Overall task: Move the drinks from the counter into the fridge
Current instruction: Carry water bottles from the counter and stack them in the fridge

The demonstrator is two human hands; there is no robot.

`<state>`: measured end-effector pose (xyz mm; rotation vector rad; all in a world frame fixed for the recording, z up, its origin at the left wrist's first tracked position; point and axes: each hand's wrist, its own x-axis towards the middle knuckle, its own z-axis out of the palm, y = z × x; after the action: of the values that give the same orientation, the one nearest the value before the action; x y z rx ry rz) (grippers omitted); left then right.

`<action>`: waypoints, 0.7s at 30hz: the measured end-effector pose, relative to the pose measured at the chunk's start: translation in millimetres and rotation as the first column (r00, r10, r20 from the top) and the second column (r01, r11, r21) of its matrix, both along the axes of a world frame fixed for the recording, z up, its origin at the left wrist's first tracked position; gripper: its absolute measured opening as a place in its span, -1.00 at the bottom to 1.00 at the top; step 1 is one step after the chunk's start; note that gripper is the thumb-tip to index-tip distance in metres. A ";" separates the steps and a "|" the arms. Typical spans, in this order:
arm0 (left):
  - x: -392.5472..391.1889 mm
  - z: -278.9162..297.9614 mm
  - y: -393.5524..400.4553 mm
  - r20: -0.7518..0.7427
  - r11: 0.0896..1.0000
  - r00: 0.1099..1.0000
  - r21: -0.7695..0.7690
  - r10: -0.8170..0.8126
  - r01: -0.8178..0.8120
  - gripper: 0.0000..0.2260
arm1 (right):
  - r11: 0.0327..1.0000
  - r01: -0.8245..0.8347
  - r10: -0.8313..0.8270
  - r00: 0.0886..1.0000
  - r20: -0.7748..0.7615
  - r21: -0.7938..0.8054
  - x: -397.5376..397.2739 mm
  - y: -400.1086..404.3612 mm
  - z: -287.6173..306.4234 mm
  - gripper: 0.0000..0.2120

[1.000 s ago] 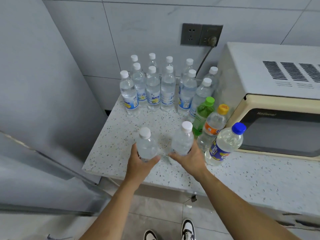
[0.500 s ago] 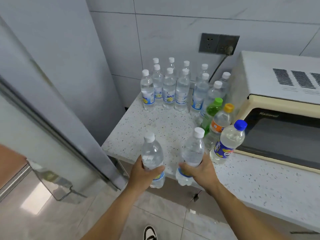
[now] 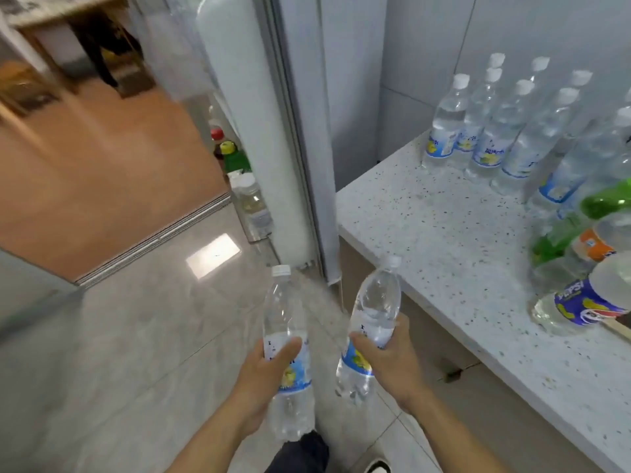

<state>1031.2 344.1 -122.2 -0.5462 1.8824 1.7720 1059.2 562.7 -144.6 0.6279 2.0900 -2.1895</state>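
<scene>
Low in the centre of the frame, the left hand (image 3: 263,373) grips a water bottle (image 3: 288,353) around its label, thumb across the front, the white cap pointing up. Just to its right, the right hand (image 3: 389,356) grips a second bottle (image 3: 374,315) about its middle, tilted so the cap leans up and to the right. Both bottles hang in the air over the tiled floor (image 3: 136,353), off the worktop (image 3: 444,233) and apart from each other. The speckled worktop fills the right side of the frame. At its upper right stands a cluster of water bottles (image 3: 495,124) with white caps and blue labels, close together. Further right, at the frame edge, are a green bottle (image 3: 560,233), a bottle with an orange label (image 3: 594,247) and a clear Pepsi bottle (image 3: 587,302), all partly cut off by the frame. In the upper centre the fridge door (image 3: 252,114) stands open, seen edge-on, and its door shelf holds several bottles, among them one with a red cap (image 3: 217,134) and one with a yellow cap (image 3: 228,147). The upper left of the frame is blurred, showing a brown floor beyond a threshold strip. A dark trouser leg and a shoe show at the bottom edge.
</scene>
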 end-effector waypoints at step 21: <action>-37.0 17.4 -265.9 -0.049 0.889 0.917 0.272 0.395 -0.369 -0.60 | 0.879 -0.476 0.475 0.879 -0.039 -0.020 -126.6 -288.9 21.8 -0.68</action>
<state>994.2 78.3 -104.8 -0.7816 1.6506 2.3000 932.6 273.8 -122.8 0.0543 1.9533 -1.9486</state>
